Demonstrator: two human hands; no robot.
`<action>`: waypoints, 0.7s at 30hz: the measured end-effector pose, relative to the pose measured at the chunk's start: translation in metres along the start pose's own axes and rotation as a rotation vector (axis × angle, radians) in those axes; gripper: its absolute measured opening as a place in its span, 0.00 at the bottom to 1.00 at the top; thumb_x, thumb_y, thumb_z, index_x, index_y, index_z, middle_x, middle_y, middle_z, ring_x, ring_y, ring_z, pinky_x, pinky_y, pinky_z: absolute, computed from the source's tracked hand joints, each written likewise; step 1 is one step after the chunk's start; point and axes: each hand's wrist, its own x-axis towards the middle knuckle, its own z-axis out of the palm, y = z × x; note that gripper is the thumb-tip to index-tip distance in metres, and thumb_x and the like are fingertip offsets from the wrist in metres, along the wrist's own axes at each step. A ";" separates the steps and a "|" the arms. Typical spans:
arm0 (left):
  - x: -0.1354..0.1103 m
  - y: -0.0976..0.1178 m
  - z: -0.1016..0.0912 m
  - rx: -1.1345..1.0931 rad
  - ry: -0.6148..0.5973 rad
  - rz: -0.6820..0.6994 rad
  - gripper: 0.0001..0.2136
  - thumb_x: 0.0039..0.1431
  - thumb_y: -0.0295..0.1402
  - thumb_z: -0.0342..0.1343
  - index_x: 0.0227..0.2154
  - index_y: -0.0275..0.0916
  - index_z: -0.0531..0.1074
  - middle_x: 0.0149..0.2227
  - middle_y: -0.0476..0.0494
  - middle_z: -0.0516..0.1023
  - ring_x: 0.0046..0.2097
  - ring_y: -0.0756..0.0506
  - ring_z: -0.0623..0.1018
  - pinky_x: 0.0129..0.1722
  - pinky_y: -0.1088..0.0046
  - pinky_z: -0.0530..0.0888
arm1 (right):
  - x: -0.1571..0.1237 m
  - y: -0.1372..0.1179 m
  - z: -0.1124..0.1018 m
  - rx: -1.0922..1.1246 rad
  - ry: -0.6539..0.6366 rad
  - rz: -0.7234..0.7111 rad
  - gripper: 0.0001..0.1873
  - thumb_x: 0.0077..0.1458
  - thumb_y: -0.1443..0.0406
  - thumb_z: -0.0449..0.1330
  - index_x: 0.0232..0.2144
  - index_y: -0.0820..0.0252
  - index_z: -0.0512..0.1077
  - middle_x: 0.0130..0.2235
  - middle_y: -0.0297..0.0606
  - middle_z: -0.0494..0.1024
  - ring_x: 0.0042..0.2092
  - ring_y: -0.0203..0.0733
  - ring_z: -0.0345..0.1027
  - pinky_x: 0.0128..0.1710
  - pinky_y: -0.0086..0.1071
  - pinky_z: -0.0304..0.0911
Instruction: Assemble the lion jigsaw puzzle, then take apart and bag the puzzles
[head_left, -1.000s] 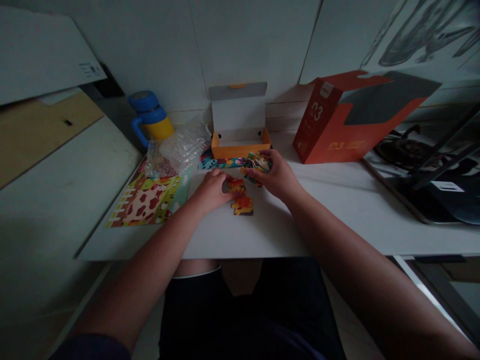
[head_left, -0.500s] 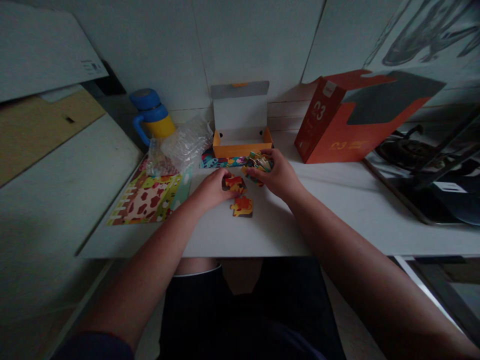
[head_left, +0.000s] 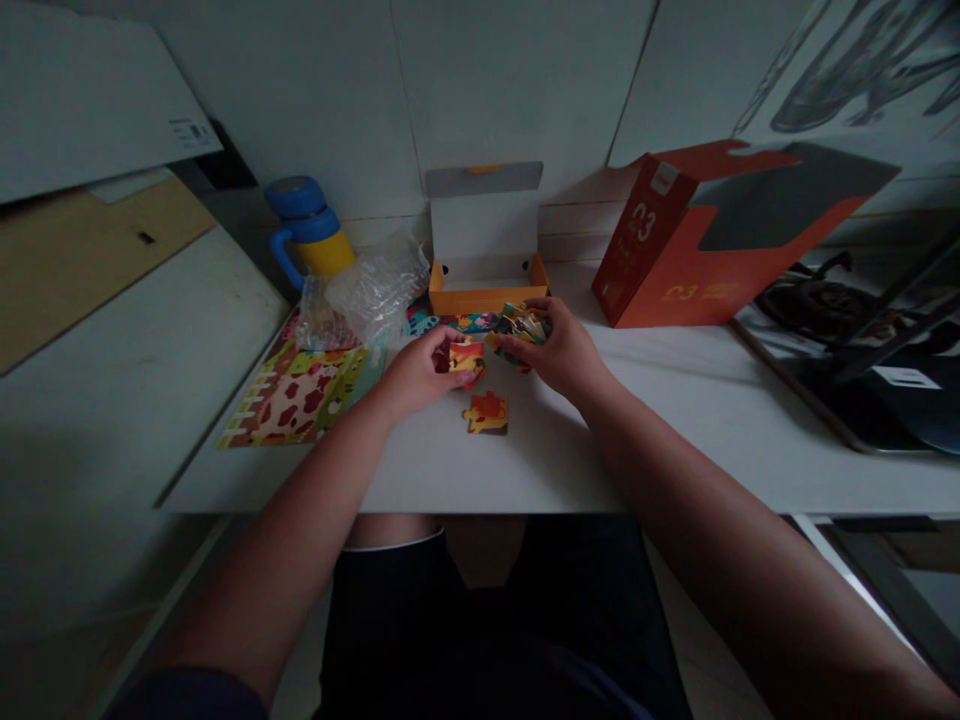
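My left hand pinches an orange and red puzzle piece, lifted just off the white table. My right hand is closed round a bunch of colourful puzzle pieces, right beside the left. Another orange puzzle piece lies flat on the table just below both hands. A strip of joined colourful pieces lies behind them, in front of a small open orange box.
A puzzle picture sheet lies at the left, with a crumpled clear plastic bag on its far end. A blue and yellow bottle stands behind. A large orange carton sits at the right, a gas stove beyond it.
My left hand has lifted the orange and red piece off the table and turned it up toward my right hand. The right hand has barely moved.
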 end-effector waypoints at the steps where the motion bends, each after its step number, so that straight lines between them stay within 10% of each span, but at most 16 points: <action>1: -0.003 0.003 0.000 -0.052 -0.030 -0.020 0.24 0.52 0.34 0.72 0.49 0.43 0.68 0.45 0.45 0.81 0.42 0.45 0.82 0.45 0.65 0.79 | 0.000 -0.001 -0.001 0.005 0.004 0.001 0.39 0.47 0.47 0.75 0.56 0.56 0.71 0.53 0.48 0.81 0.49 0.55 0.79 0.51 0.51 0.74; 7: -0.018 0.011 0.008 -0.073 -0.379 -0.085 0.27 0.51 0.37 0.73 0.52 0.44 0.68 0.45 0.45 0.79 0.41 0.46 0.80 0.40 0.69 0.77 | 0.000 -0.002 -0.003 0.021 0.013 -0.006 0.38 0.47 0.47 0.75 0.55 0.54 0.71 0.53 0.46 0.82 0.49 0.55 0.79 0.51 0.52 0.75; 11: -0.022 0.015 0.014 0.254 -0.363 -0.007 0.26 0.55 0.40 0.70 0.54 0.44 0.69 0.36 0.50 0.75 0.36 0.47 0.76 0.34 0.71 0.72 | 0.000 -0.001 -0.003 0.062 -0.013 0.011 0.39 0.47 0.46 0.74 0.57 0.54 0.70 0.55 0.47 0.81 0.48 0.54 0.79 0.48 0.50 0.77; 21: -0.023 0.022 0.011 0.585 -0.362 0.233 0.32 0.48 0.48 0.76 0.55 0.45 0.75 0.53 0.39 0.73 0.56 0.36 0.76 0.62 0.57 0.72 | 0.002 0.004 -0.001 0.044 -0.011 -0.024 0.40 0.48 0.47 0.74 0.58 0.54 0.70 0.55 0.47 0.81 0.49 0.54 0.79 0.48 0.48 0.77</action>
